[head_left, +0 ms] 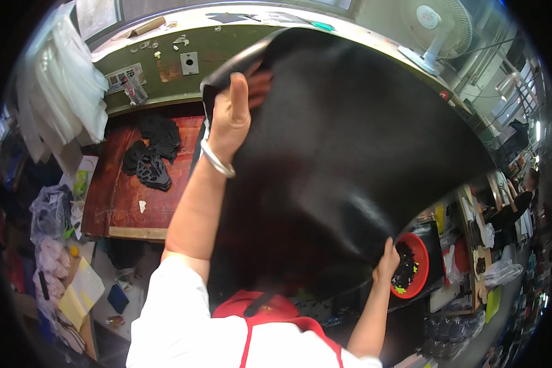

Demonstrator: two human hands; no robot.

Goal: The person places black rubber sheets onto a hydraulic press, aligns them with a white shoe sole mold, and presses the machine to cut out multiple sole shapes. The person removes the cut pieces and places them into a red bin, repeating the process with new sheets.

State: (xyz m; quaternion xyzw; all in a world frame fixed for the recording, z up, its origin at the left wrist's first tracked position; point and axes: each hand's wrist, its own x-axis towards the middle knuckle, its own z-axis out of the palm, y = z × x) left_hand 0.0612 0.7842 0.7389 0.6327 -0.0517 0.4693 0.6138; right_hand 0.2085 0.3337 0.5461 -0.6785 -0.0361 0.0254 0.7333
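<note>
Right grip pinches black sheet's edge beside red bowl; left grip, unclenched, at sheet's upper left.

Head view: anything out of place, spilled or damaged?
One minor thing: a small pale scrap lies loose on the red-brown table, apart from the dark cut pieces. The black sheet is bowed, but between the left hand and right hand that looks like handling. No clear spill or damage.

White fan on pale ledge
</note>
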